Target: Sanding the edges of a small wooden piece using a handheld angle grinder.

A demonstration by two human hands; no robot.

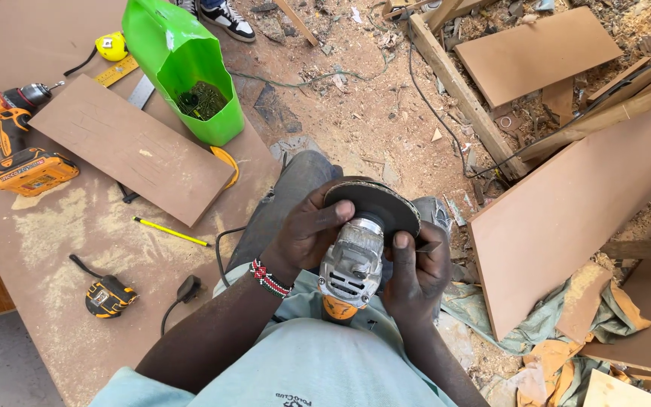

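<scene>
The person holds an angle grinder [353,260] above the lap, between both hands. The left hand [307,230] curls its fingers [331,216] over the edge of the dark grinding disc [374,205], thumb against the metal head. The right hand [416,271] is wrapped around the grinder's body and pinches a small dark tool [429,246] beside the disc. On the surface [62,234] to the left lie a yellow pencil [171,232], a tape measure [108,296], a cordless drill [9,113] and a green container [182,64].
</scene>
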